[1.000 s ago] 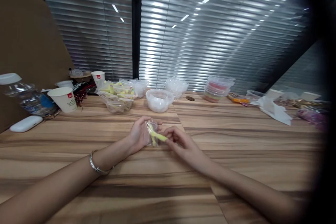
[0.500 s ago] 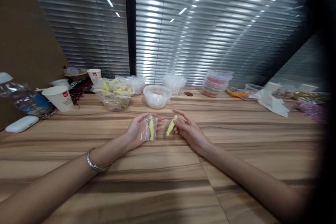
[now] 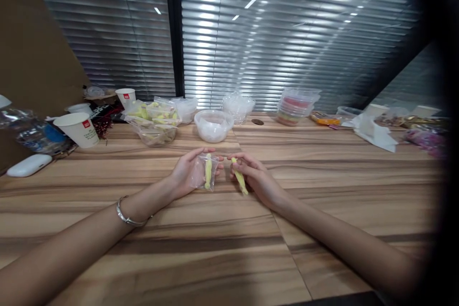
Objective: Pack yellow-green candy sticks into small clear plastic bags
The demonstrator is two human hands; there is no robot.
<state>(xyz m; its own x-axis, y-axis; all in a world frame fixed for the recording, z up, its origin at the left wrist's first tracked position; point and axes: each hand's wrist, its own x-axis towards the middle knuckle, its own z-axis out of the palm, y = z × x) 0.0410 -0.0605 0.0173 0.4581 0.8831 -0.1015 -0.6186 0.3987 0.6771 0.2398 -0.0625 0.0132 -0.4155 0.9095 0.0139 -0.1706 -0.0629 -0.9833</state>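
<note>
Aslant between right fingers (image 3: 246,158), yellow piece (image 3: 239,180)

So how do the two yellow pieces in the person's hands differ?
The left piece lies inside a clear bag, while the right piece looks bare. The left piece rests in the open left hand; the right piece is gripped by the right hand. Both are yellow and slender.
</note>
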